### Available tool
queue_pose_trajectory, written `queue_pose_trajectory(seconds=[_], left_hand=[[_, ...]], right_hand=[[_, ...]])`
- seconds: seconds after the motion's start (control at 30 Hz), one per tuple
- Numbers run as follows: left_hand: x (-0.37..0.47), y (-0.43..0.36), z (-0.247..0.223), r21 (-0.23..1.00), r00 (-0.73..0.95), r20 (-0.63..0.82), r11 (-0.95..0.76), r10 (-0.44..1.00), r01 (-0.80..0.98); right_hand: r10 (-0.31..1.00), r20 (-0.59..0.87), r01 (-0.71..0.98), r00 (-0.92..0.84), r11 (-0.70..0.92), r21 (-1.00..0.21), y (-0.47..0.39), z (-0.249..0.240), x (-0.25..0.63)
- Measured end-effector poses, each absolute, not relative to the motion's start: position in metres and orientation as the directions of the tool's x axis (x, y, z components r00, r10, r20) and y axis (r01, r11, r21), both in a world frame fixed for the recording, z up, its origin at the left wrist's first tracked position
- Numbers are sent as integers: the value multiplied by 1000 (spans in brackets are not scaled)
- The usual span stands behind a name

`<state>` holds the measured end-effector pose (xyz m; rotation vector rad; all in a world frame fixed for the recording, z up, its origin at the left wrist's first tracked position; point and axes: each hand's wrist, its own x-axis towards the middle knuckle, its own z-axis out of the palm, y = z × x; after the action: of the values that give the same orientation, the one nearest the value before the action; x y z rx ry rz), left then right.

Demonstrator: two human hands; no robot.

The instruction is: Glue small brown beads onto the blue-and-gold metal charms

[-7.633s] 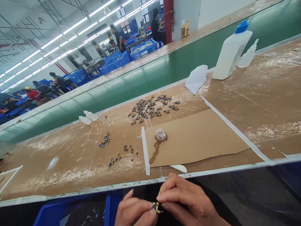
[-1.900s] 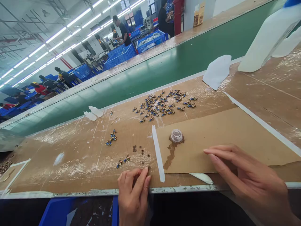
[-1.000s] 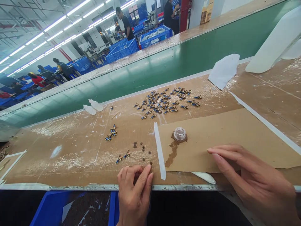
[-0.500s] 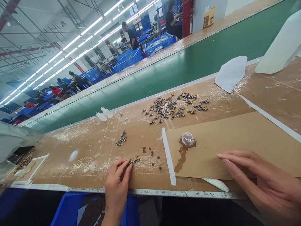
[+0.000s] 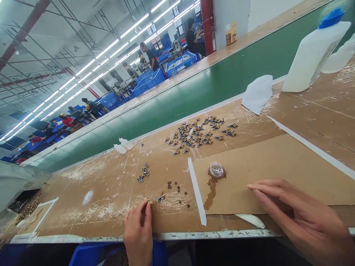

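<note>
My left hand (image 5: 138, 231) is at the front of the table, thumb and forefinger pinched on a small blue-and-gold figure (image 5: 148, 200), mostly hidden by the fingertips. Just right of it lies another blue-and-gold figure (image 5: 161, 197). Several small dark rings (image 5: 179, 191) are scattered further right. Beyond the hand sits a little cluster of figures (image 5: 143, 173). Over the cardboard sheet (image 5: 266, 155), my right hand (image 5: 299, 214) hovers with long, stretched fingers, thumb tip close to the forefinger; nothing shows in it. A small clear cup (image 5: 216, 170) stands on the cardboard beside a wet stain.
A large group of figures (image 5: 194, 133) covers the table's far middle. White bottles (image 5: 310, 59) and a white sheet (image 5: 257, 94) are at the right, two small bottles (image 5: 124, 146) further left. A green belt (image 5: 177, 98) runs behind. People work beyond.
My left hand has drawn slightly back toward me with the pinched figure, leaving the other figure apart on the table. The view has shifted a little; my right hand keeps its pose.
</note>
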<state>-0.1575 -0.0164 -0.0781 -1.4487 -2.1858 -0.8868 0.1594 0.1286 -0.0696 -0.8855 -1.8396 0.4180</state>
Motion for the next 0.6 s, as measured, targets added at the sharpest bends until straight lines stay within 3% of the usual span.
queue_pose_trajectory(seconds=[0.1, 0.2, 0.33, 0.6], left_hand=[[-141, -13, -75, 748, -751, 410, 281, 518, 602], [-114, -10, -73, 979, -886, 185, 2, 425, 206], [-78, -7, -69, 971, -833, 60, -226, 550, -79], [-55, 2, -61, 956, -768, 180, -292, 615, -9]], right_hand=[[734, 642, 382, -219, 670, -636, 130, -69, 160], [726, 656, 382, -207, 677, -629, 130, -68, 159], [717, 665, 373, -210, 688, -623, 130, -68, 158], [727, 652, 309, -216, 684, -661, 130, -70, 159]])
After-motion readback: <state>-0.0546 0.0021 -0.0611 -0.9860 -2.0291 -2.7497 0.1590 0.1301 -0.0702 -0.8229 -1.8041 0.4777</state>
